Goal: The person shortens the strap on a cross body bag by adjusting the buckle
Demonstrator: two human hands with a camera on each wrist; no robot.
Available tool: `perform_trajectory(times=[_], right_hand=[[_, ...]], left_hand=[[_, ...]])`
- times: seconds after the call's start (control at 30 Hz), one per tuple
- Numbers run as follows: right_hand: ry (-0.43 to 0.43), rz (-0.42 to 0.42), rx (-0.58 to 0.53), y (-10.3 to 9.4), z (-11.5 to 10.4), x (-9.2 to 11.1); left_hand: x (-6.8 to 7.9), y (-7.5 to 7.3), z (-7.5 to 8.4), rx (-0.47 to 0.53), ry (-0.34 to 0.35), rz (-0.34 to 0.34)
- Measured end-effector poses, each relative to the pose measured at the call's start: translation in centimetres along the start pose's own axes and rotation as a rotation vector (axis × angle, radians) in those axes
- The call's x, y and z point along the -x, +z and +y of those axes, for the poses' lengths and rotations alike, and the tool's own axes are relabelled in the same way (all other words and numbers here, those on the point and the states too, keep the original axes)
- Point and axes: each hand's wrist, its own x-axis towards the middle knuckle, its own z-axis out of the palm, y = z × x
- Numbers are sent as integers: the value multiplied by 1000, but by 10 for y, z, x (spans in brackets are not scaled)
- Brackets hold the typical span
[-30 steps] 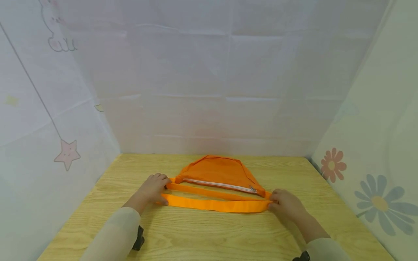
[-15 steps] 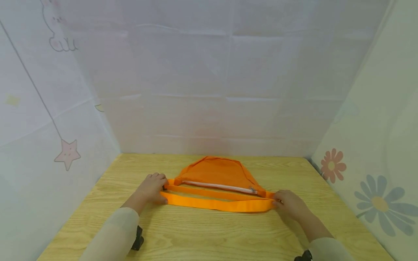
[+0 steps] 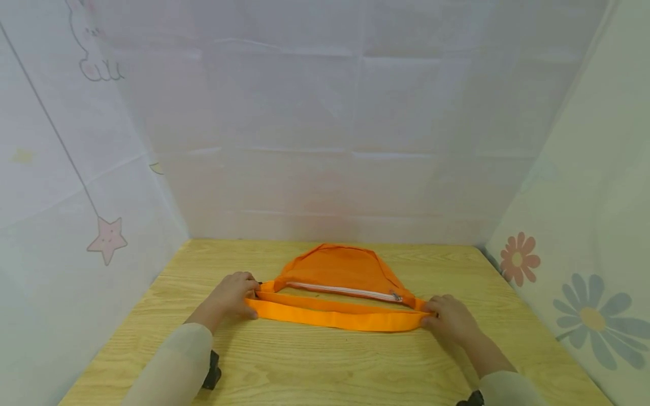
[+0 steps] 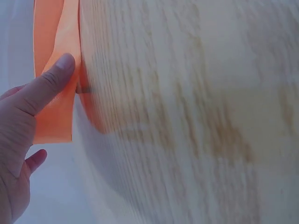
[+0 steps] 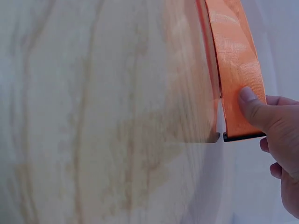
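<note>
An orange waist bag [image 3: 340, 268] lies flat near the back of the table, its white zipper [image 3: 345, 291] facing the front. Its orange strap [image 3: 335, 319] runs doubled in front of the bag, one layer on edge. My left hand [image 3: 229, 298] pinches the strap's left bend; in the left wrist view the thumb lies on the orange webbing [image 4: 56, 112] and the fingers are mostly hidden behind. At the other side my right hand [image 3: 451, 318] pinches the strap's right bend, thumb on top. A black edge piece [image 5: 244, 136] shows at the strap's end beside that thumb.
The wood-grain table [image 3: 325, 372] extends in front of the strap and to both sides. Pale printed sheets [image 3: 325, 124] hang behind it and on the left and right. Black wrist mounts [image 3: 212, 370] sit under the sleeves.
My left hand has shifted slightly left and my right hand slightly right, both still holding the strap. The strap spans a little wider. The bag has barely moved.
</note>
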Motion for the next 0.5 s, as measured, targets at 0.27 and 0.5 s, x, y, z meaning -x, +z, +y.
perform_trajectory(times=[0.27, 0.5], right_hand=[[6, -4, -14, -1, 1, 1], [-6, -7, -35, -3, -3, 0]], left_hand=[[-7, 2, 5, 12, -34, 67], [-18, 6, 9, 174, -151, 107]])
